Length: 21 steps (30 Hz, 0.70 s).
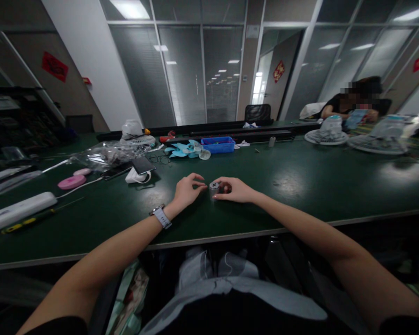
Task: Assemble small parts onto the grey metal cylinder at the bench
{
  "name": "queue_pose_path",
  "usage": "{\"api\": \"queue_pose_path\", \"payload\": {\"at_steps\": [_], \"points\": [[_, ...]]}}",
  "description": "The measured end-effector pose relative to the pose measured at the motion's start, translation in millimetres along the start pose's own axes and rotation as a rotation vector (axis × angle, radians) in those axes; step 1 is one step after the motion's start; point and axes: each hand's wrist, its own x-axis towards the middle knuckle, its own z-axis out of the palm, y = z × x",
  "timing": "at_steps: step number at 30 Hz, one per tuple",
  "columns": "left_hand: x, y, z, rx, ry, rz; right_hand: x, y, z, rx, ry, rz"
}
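Note:
Near the front middle of the green table (251, 209), a small silver metal cylinder (214, 190) stands upright, with a dark pattern on its top. The thumb and fingers of my right hand (235, 190) close around it from the right. Just left of the cylinder is my left hand (188, 190), with thumb and fingers apart and nothing between them. Its fingertips come close to the cylinder; whether they touch it I cannot tell. A watch with a pale strap (161, 216) is on my left wrist.
A blue bin (218, 145), light-blue fan blades (185, 149) and a white adapter (137, 176) lie beyond my hands. A white power strip (21, 211), yellow-handled screwdriver (19, 226) and pink disc (71, 182) are left. Fan parts (326, 135) and another person (349, 107) are far right.

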Motion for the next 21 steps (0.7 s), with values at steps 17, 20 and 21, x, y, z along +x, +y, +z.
{"api": "queue_pose_path", "payload": {"at_steps": [17, 20, 21], "points": [[-6.1, 33.8, 1.7, -0.304, 0.016, 0.187, -0.7, 0.5, -0.2, 0.008, -0.002, -0.036], [-6.4, 33.7, 2.2, -0.364, -0.027, 0.176, -0.5, 0.2, -0.5, 0.014, -0.003, -0.037], [-6.5, 33.8, 2.3, -0.390, -0.035, 0.170, -0.4, 0.0, -0.5, 0.014, -0.004, -0.035]]}}
